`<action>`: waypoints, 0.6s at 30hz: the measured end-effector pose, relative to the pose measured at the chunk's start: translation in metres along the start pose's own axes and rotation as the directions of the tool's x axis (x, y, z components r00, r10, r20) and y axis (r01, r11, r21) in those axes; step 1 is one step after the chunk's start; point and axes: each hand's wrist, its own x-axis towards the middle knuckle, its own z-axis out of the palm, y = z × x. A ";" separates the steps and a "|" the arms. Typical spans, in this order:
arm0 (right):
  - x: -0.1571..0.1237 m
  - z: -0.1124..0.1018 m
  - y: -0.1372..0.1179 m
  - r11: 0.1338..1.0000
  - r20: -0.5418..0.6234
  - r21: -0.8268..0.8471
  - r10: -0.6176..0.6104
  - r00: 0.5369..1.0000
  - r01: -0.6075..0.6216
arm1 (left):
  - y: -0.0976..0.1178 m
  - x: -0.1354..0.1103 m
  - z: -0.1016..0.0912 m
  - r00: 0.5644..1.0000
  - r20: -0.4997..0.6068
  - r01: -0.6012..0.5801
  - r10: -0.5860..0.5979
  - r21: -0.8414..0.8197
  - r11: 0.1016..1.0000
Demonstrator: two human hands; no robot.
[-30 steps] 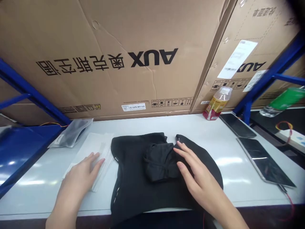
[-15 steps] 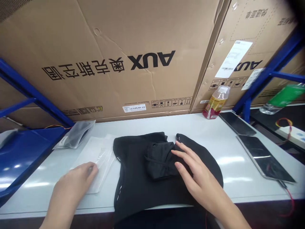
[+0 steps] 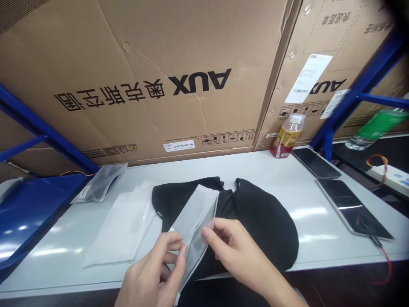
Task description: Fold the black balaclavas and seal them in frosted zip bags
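Clear plastic bag [image 3: 194, 226] is being gripped at its edges between the pinching left hand [image 3: 153, 268] and right hand [image 3: 236, 251], both hands holding it upright above a black cloth garment [image 3: 265, 226] lying on the white tabletop [image 3: 319, 251].

AUX cartons [image 3: 137, 51], blue shelving [image 3: 47, 128], plastic bottle [image 3: 286, 135], two dark tablets [image 3: 351, 208]

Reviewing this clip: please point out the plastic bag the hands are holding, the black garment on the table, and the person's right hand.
Plastic bag [image 3: 197, 219]: head view, upper face of the bag.
Black garment [image 3: 265, 226]: head view, rounded right part of the garment.
Right hand [image 3: 233, 247]: head view, back of the hand.
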 end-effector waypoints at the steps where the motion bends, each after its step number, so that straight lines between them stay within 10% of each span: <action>1: -0.001 -0.001 0.001 1.000 -0.010 0.018 0.014 1.000 -0.014 | 0.000 0.003 0.002 0.999 -0.032 -0.036 0.037 0.036 0.999; 6: -0.003 -0.004 -0.008 0.998 -0.063 -0.056 -0.041 0.997 0.037 | -0.006 0.014 0.005 0.934 0.027 -0.354 0.357 0.208 0.912; 10: -0.002 -0.016 -0.011 0.968 -0.067 -0.239 -0.089 0.994 0.070 | -0.009 0.019 -0.009 0.933 0.131 -0.353 0.335 0.167 0.920; 14: -0.005 -0.034 -0.005 0.953 0.062 -0.304 0.033 0.998 -0.013 | -0.007 0.026 -0.018 0.951 -0.124 -0.246 0.282 0.246 0.938; 18: -0.001 -0.053 -0.003 0.901 -0.085 -0.413 0.108 0.991 -0.134 | 0.000 0.033 -0.006 0.817 -0.361 -0.299 0.449 0.400 0.866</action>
